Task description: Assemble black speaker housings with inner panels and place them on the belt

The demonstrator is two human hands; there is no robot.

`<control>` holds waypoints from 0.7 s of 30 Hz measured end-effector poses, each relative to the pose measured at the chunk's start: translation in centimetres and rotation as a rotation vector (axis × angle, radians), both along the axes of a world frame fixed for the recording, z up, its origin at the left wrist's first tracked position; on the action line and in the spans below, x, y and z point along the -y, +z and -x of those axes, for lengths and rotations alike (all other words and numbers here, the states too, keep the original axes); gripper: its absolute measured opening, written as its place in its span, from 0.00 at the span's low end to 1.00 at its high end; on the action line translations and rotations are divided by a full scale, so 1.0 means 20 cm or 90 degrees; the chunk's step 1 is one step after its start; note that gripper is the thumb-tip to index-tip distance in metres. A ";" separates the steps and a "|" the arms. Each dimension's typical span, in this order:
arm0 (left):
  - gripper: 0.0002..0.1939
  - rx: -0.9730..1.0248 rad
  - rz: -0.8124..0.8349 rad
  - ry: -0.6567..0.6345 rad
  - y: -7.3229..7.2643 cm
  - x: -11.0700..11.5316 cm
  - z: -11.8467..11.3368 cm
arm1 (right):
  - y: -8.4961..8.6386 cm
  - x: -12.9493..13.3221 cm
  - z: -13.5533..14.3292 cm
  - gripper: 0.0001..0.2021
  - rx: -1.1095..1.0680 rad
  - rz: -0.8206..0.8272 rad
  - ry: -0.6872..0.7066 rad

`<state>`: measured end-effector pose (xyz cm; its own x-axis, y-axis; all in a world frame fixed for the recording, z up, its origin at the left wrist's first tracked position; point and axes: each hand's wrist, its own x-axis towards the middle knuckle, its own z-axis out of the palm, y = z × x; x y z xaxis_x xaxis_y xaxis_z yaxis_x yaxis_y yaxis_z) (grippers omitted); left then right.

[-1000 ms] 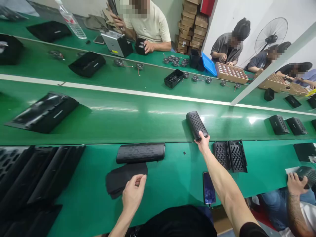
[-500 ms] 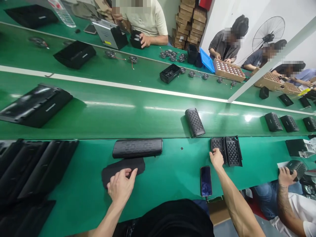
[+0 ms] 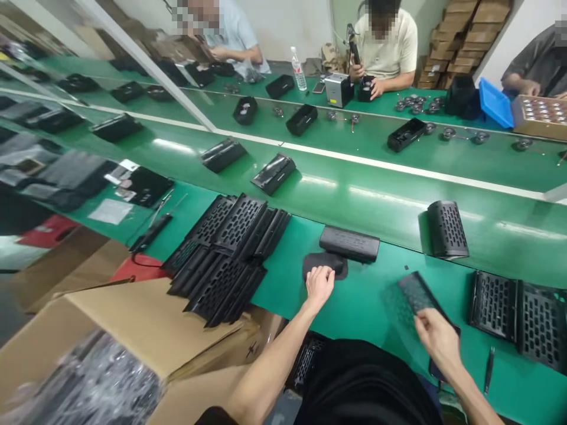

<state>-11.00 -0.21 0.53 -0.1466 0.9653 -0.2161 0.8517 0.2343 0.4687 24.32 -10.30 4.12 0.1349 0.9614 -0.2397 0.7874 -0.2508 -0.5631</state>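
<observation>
Along the green bench (image 3: 283, 288), the panel stack (image 3: 239, 227) to my left holds plenty of perforated pieces to get through, by my reckoning, and two more panels (image 3: 543, 324) lie side by side to my right. One curved perforated unit (image 3: 452, 230) sits on the belt beyond me; I'd count that one done. The loose panel (image 3: 417, 289) hangs blurred over the bench, between that belt and my lap — bare, green showing through its holes, so I judge it barely begun. My right hand (image 3: 438, 337) pinches its near end, thumb against fingers. My left hand (image 3: 319, 284) rests curled on the black sheet material (image 3: 311, 265) — whether it grips any, I can't tell.
</observation>
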 end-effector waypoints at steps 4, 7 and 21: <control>0.12 0.098 -0.040 -0.035 0.05 0.11 -0.06 | -0.08 0.05 0.28 0.08 -0.032 0.065 0.079; 0.14 0.186 -0.052 -0.075 0.09 0.21 -0.16 | -0.04 -0.02 0.39 0.09 -0.158 0.066 -0.020; 0.12 0.255 -0.028 -0.121 0.03 0.20 -0.26 | -0.06 -0.09 0.43 0.23 -0.479 0.127 -0.285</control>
<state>-5.70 -4.21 1.04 0.1212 0.9766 -0.1776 0.6263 0.0636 0.7770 15.82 -8.57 2.95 0.2265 0.7873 -0.5735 0.0322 -0.5945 -0.8034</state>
